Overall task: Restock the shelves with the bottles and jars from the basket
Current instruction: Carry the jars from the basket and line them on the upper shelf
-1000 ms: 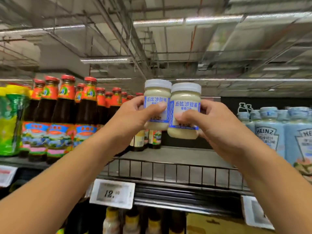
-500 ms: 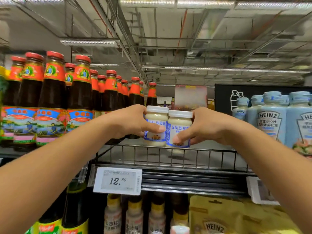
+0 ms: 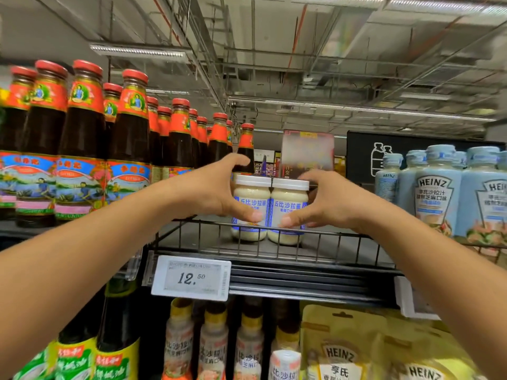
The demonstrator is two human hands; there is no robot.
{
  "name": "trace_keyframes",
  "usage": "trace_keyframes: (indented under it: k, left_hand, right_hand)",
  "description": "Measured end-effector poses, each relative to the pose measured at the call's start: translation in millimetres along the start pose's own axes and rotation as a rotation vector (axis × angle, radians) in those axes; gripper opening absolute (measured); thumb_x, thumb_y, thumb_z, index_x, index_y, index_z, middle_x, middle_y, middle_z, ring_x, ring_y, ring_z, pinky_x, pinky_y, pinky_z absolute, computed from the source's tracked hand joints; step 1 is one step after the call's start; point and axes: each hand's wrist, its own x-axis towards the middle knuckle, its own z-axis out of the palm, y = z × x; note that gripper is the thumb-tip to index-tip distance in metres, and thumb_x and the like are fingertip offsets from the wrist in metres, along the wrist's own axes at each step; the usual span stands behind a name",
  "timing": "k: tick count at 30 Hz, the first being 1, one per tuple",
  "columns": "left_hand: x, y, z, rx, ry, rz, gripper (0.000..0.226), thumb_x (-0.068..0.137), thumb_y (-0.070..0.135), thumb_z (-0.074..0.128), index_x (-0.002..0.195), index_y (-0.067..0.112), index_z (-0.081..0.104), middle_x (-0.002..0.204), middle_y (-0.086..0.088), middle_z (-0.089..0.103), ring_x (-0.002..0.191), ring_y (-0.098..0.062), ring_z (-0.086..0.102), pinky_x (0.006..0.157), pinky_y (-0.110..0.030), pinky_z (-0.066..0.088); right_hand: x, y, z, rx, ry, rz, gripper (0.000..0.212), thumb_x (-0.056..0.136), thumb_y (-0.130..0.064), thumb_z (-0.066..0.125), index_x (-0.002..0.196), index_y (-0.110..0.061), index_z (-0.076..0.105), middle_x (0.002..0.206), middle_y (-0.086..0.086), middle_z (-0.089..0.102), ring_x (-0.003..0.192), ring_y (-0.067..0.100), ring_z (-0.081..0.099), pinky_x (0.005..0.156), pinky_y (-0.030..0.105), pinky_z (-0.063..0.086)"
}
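Two white-lidded jars at the moment of set-down; a second ago both were held up in the air above the shelf point(image 3: 208, 239), half a second ago they hung just over the rail point(image 3: 340, 233), and now they stand upright on the shelf deck behind that rail, side by side and touching; left hand point(image 3: 214, 187) holds the left jar point(image 3: 251, 194), thumb across its label and fingers arched over and behind the lid; right hand point(image 3: 329, 198) holds the right jar point(image 3: 289, 196) in mirror fashion, thumb on the label; whether the rear fingers touch the glass cannot be told; sauce bottles point(image 3: 129, 138) stand at nine o'clock of the pair, Heinz bottles point(image 3: 436, 193) at three o'clock, the tag point(image 3: 192, 278) at seven o'clock; judged from this, the placing of these two jars is all but done, release alone remaining; bare deck lies either side of the pair, so further stock would seem to fit.
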Motion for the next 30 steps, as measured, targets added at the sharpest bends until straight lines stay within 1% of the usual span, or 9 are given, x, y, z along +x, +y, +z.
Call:
trace_keyframes:
  k: [2,5,7,10,15,21,25,28,30]
  left_hand:
    - [-2.8,0.9,-4.6,0.131,0.035,0.079,0.109,0.037,0.056,0.09,0.135,0.047,0.041,0.11,0.013,0.054,0.077,-0.003,0.065,0.073,-0.02,0.051]
    - [2.1,2.7,-6.8,0.277,0.09,0.132,0.08,0.049,0.045,0.095,0.118,0.044,0.054,0.108,0.013,0.056,0.075,-0.001,0.061,0.071,-0.022,0.047]
    - [9.7,3.8,-4.9,0.348,0.095,0.145,0.075,0.054,0.042,0.095,0.117,0.041,0.055,0.106,0.014,0.055,0.082,-0.002,0.058,0.066,-0.019,0.04]
    - [24.1,5.6,-3.1,0.407,0.06,0.132,0.081,0.056,0.041,0.094,0.125,0.036,0.052,0.111,0.011,0.051,0.097,-0.014,0.055,0.072,-0.028,0.04]
    - [53.1,5.3,-3.0,0.488,-0.009,0.132,0.079,0.055,0.039,0.095,0.121,0.029,0.053,0.11,0.005,0.059,0.093,-0.015,0.059,0.076,-0.032,0.053]
    - [94.4,0.9,5.7,0.606,-0.047,0.166,0.083,0.057,0.045,0.093,0.124,0.021,0.051,0.089,0.012,0.045,0.085,-0.015,0.051,0.055,-0.021,0.034]
    - [122.5,-6.5,17.6,0.638,-0.07,0.181,0.083,0.06,0.042,0.092,0.127,0.017,0.05,0.101,0.003,0.055,0.08,-0.014,0.053,0.056,-0.02,0.037]
    - [142.8,-10.0,22.8,0.661,-0.082,0.194,0.086,0.063,0.039,0.092,0.133,0.015,0.048,0.122,-0.004,0.058,0.096,-0.02,0.056,0.071,-0.025,0.042]
    - [157.2,-12.2,25.6,0.679,-0.102,0.18,0.085,0.064,0.037,0.091,0.133,0.015,0.047,0.125,-0.006,0.056,0.095,-0.019,0.051,0.069,-0.026,0.041]
  right_hand:
    - [-4.6,3.7,-5.4,-0.066,0.084,-0.073,0.11,0.036,-0.049,0.091,0.137,-0.03,0.053,0.104,0.002,0.07,0.094,0.018,0.07,0.089,0.042,0.059]
    - [-2.2,5.9,-8.9,-0.053,0.088,-0.146,0.075,0.051,-0.032,0.098,0.118,-0.032,0.067,0.091,0.003,0.075,0.082,0.02,0.074,0.087,0.046,0.06]
    - [3.9,6.7,-8.3,-0.085,0.098,-0.156,0.055,0.057,-0.022,0.097,0.106,-0.029,0.071,0.084,0.004,0.076,0.079,0.023,0.074,0.085,0.049,0.06]
    - [15.0,8.4,-7.4,-0.166,0.115,-0.132,0.053,0.059,-0.025,0.096,0.105,-0.028,0.07,0.083,0.004,0.075,0.078,0.023,0.072,0.081,0.042,0.06]
    - [39.3,11.8,-9.4,-0.284,0.083,-0.11,0.058,0.06,-0.025,0.096,0.107,-0.024,0.063,0.08,0.0,0.072,0.067,0.016,0.07,0.059,0.029,0.054]
    - [73.3,14.2,-13.1,-0.553,0.019,-0.095,0.063,0.061,-0.037,0.094,0.11,-0.024,0.056,0.086,-0.011,0.056,0.089,0.022,0.058,0.071,0.031,0.046]
    - [98.5,15.4,-11.9,-0.732,-0.036,-0.057,0.072,0.066,-0.041,0.092,0.122,-0.019,0.052,0.109,-0.001,0.057,0.098,0.023,0.055,0.074,0.033,0.044]
    - [120.9,19.4,-11.5,-0.84,-0.088,-0.028,0.075,0.068,-0.042,0.09,0.126,-0.018,0.049,0.127,0.006,0.059,0.109,0.028,0.056,0.091,0.041,0.051]
    - [135.4,25.3,-12.1,-0.89,-0.115,-0.006,0.075,0.069,-0.041,0.09,0.127,-0.018,0.048,0.128,0.007,0.058,0.11,0.029,0.057,0.094,0.045,0.052]
